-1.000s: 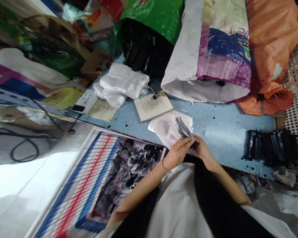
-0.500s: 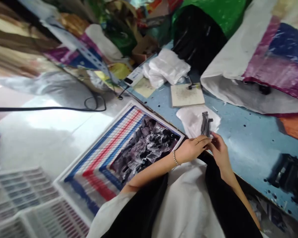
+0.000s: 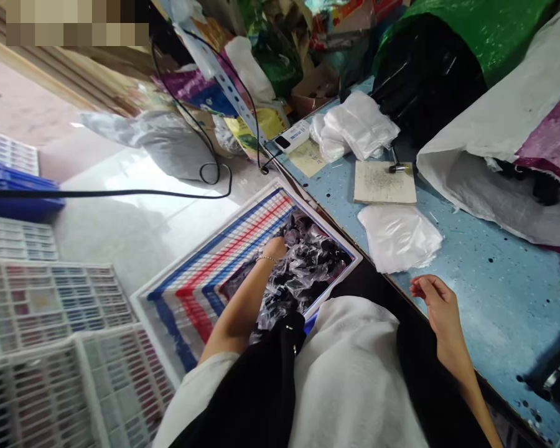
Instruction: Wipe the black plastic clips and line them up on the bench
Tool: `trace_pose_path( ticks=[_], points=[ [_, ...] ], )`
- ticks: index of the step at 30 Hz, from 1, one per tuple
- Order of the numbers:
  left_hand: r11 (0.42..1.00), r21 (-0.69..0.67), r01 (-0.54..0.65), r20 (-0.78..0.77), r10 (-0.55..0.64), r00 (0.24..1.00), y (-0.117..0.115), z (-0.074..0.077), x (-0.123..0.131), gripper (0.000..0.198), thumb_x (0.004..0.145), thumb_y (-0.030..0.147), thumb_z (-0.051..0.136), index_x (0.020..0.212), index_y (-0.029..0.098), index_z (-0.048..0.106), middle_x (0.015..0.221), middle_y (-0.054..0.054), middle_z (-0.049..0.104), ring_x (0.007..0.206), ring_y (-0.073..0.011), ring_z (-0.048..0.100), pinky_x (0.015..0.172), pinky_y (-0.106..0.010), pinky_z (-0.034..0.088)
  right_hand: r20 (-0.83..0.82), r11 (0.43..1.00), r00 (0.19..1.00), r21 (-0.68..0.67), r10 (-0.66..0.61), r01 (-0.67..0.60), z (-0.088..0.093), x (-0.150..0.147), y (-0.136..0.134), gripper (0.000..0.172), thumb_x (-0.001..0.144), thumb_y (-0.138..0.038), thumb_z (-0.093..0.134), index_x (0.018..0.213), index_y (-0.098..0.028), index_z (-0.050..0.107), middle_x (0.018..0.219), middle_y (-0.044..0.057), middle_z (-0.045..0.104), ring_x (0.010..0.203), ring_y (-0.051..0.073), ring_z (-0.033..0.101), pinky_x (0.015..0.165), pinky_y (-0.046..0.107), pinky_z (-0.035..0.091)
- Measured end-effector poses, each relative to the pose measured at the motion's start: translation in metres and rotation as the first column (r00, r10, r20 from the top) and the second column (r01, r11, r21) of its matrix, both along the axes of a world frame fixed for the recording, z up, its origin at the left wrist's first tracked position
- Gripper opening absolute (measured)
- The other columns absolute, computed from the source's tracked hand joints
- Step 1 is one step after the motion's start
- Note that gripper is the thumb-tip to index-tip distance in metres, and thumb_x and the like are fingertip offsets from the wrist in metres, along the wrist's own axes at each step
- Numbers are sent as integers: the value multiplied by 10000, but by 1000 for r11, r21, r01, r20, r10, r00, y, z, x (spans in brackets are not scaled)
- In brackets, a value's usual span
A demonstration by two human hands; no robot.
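Observation:
My left hand (image 3: 275,247) reaches down into a white crate lined with a striped woven sheet (image 3: 186,292). Its fingers look curled at the far edge of a heap of dark items in clear plastic bags (image 3: 298,267). What they hold, if anything, blends into the dark heap. Over the front edge of the blue table (image 3: 485,298), my right hand (image 3: 436,298) hovers with loosely bent fingers slightly apart, holding nothing. Just beyond it lies a stack of clear plastic bags (image 3: 399,238).
A pad (image 3: 385,182) with a small metal-and-black tool (image 3: 399,168) lies behind the bag stack, near more folded plastic bags (image 3: 359,124). A large white sack (image 3: 476,149) spreads over the table's right side. White plastic baskets (image 3: 60,298) stand at left. A black cable (image 3: 121,194) crosses there.
Both hands were together over the bag stack, holding a dark item in clear plastic. My left hand has moved left into the crate; my right has come away empty. The view has shifted left.

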State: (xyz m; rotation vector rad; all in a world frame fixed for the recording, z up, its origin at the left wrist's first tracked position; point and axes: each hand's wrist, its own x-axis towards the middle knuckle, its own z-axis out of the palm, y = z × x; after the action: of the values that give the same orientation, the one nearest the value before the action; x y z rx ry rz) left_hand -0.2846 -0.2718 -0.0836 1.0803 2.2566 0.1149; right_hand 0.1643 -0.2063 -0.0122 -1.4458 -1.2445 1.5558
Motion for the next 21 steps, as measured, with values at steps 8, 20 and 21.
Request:
trace_pose_path(
  ticks=[8,20,21],
  points=[
    [996,82,27,100,-35,994,31,-31,26,353,867,284,706,1178,130,645,1263,-145,650,1224,-292,595,1042,-465,484,-1,997,998,-15,-71,71,-3,12,-3,255,815,-460,735,820,-206,712,838,38,703,725,166,642,729,327,547],
    [532,679,506,352,-841,411,166,107,228,386,951,293,577,1328,227,631,1316,-89,680,1168,-216,665,1022,-337,522,-12,967,968,-56,-251,250,-13,53,30,459,658,-652,782,727,-204,706,738,66,715,653,210,650,636,359,560],
    [492,705,511,268,-852,449,197,110,253,385,947,247,574,1326,214,627,1360,-99,651,1233,-223,626,1083,-361,483,-16,967,967,-49,-253,252,-12,56,34,466,669,-661,771,728,-204,708,741,69,717,657,212,649,636,359,557]
  ],
)
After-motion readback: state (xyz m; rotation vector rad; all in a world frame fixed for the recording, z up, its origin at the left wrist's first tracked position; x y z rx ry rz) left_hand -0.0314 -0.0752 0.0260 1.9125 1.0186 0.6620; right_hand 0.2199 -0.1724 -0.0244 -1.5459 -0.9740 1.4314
